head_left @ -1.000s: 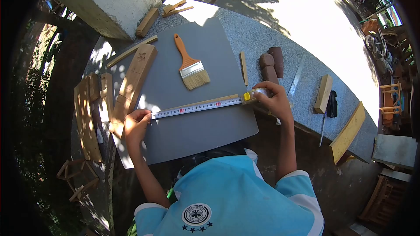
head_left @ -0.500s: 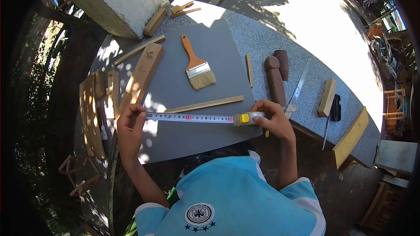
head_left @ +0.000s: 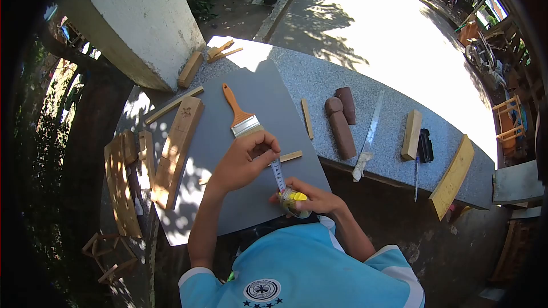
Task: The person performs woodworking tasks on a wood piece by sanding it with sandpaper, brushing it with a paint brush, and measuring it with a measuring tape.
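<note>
My left hand [head_left: 244,162] pinches the end of the tape blade, just below the brush. The tape measure [head_left: 294,199], with a yellow button, is in my right hand [head_left: 311,197] near the front edge of the grey board. A short length of blade runs between my two hands. The brush [head_left: 241,115] has an orange handle and lies on the board, its bristles partly hidden by my left hand. Behind my hands lies a thin wooden strip [head_left: 292,156], its middle covered by my left hand.
The grey board [head_left: 211,131] rests on a speckled stone table [head_left: 297,68]. Left are a carved wooden block [head_left: 178,151] and curved wooden pieces [head_left: 119,182]. Right are brown objects [head_left: 341,128], a metal blade [head_left: 374,120], a wooden block [head_left: 411,135] and a yellowish curved piece [head_left: 452,177]. A pillar [head_left: 137,17] stands behind.
My hands have come closer together, and much less of the blade is out. My left hand has moved right and my right hand down and left. The view has shifted.
</note>
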`<state>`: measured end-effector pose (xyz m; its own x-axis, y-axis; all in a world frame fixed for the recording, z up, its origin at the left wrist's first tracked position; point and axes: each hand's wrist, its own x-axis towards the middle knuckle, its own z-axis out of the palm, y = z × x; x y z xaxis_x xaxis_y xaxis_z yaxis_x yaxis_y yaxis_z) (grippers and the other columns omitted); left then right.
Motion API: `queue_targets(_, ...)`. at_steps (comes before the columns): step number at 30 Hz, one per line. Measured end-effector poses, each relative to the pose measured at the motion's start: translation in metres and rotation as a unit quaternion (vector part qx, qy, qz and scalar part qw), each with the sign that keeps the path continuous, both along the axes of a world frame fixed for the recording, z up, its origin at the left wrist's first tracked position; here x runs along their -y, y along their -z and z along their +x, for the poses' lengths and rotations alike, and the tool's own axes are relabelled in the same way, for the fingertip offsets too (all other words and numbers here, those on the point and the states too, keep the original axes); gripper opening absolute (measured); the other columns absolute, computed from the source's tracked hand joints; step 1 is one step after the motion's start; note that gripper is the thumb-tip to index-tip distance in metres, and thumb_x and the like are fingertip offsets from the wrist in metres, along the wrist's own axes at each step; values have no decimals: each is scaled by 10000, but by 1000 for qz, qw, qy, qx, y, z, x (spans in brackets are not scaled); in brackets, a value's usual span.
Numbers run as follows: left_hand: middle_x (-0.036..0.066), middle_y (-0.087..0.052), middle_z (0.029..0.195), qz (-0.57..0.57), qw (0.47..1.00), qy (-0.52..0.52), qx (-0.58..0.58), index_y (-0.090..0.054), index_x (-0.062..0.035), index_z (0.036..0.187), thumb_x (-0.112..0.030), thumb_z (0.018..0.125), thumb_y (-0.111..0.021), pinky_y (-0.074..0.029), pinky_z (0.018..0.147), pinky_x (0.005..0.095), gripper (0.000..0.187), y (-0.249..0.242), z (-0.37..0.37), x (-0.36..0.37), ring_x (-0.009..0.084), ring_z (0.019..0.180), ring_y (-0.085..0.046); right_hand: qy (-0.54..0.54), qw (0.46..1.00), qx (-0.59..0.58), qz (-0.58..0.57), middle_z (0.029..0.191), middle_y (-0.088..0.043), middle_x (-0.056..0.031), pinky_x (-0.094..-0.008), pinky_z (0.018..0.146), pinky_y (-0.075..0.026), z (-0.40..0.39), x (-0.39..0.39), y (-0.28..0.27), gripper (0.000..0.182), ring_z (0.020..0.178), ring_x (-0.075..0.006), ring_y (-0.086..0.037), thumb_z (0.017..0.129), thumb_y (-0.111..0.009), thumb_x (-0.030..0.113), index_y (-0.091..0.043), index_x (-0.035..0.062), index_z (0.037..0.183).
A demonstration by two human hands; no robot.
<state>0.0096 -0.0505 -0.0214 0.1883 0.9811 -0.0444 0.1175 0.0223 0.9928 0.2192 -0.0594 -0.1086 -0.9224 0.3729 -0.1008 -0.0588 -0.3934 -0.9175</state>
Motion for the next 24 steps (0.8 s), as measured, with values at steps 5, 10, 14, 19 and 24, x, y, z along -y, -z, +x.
queue_targets(5, 44, -566, 823, -21, 990, -108, 88, -541, -15, 890, -106, 800, -595, -458, 679, 243, 139, 25, 14, -5, 118, 787, -568, 130, 988, 39, -79, 960, -565, -96, -288, 704, -481, 7, 0, 7, 440, 840, -146, -566, 861, -470, 354, -419, 28, 1152)
queue_targets(10, 106, -565, 877, 197, 900, -33, -388, -515, -1, 980, -166, 785, -602, -448, 741, 331, 269, 86, 7, 14, 246, 795, -567, 283, 949, 35, -136, 915, -576, -110, -285, 557, -504, 29, -10, 2, 523, 805, -206, -607, 821, -480, 470, -419, 45, 1120)
queue_targets(14, 103, -566, 876, 99, 952, -65, -281, -505, 3, 1018, -154, 817, -557, -452, 660, 312, 260, 69, 7, 10, 203, 734, -559, 325, 936, 41, -131, 904, -580, -111, -265, 474, -500, 35, -14, -6, 580, 791, -206, -616, 800, -489, 514, -403, 38, 1119)
queue_targets(19, 70, -556, 861, 72, 994, -51, 69, -494, 12, 1092, -152, 870, -482, -430, 570, 219, 277, 19, 4, 5, 91, 671, -528, 254, 963, 34, -88, 919, -568, -135, -269, 496, -510, 14, -15, -39, 566, 806, -234, -612, 803, -500, 452, -417, 6, 1142)
queue_targets(24, 57, -545, 883, 111, 973, -47, 197, -450, 8, 1154, -128, 890, -436, -422, 590, 208, 298, 14, 9, 9, 76, 699, -513, 188, 976, -62, -85, 920, -577, -123, -309, 739, -464, -14, -11, -80, 497, 838, -209, -590, 824, -507, 331, -449, -17, 1174)
